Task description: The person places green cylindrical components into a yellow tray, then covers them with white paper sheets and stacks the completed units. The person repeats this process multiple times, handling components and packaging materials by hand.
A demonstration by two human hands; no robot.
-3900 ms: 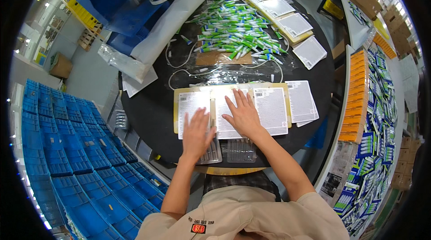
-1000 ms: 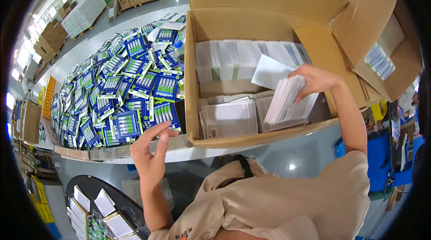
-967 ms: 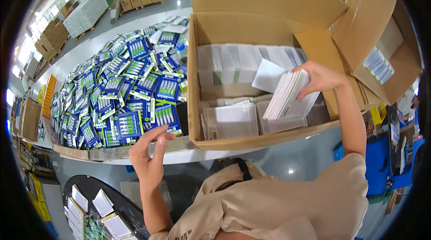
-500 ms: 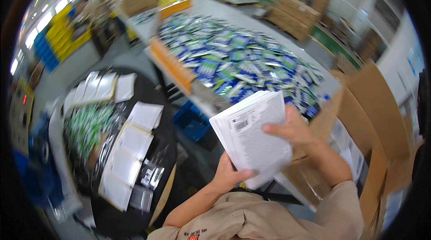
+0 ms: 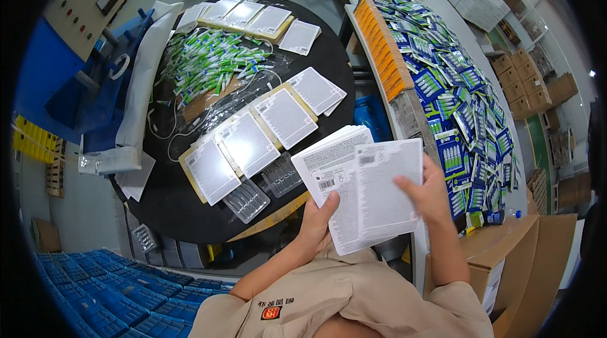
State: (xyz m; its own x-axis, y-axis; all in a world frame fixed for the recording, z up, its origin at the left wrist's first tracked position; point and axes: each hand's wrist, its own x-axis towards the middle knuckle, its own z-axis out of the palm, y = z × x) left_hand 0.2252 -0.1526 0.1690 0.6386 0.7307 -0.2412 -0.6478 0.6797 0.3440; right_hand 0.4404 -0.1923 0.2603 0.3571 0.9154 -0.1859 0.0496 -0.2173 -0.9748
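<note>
My left hand (image 5: 314,223) grips a stack of white printed cards (image 5: 316,161) from below left, its thumb lying on the face. My right hand (image 5: 425,191) holds the right edge of a white card (image 5: 387,180) that overlaps the stack and is shifted to the right. To the left, a round black table (image 5: 325,60) carries a row of similar cards (image 5: 246,143) on yellowish holders. Clear plastic blisters (image 5: 245,201) lie beside that row. Behind it is a heap of small green and white tubes (image 5: 218,63).
On the right, a long table (image 5: 520,148) bears many blue and green tube packs (image 5: 442,79) behind an orange barrier (image 5: 382,47). An opened cardboard box (image 5: 506,240) stands near right. Blue crates (image 5: 107,294) fill the lower left; a blue machine (image 5: 54,54) stands beyond the black table.
The view has swung left, bringing the round table closer to the middle. One card now lies offset rightward from the stack in my right hand, where earlier the stack was held together.
</note>
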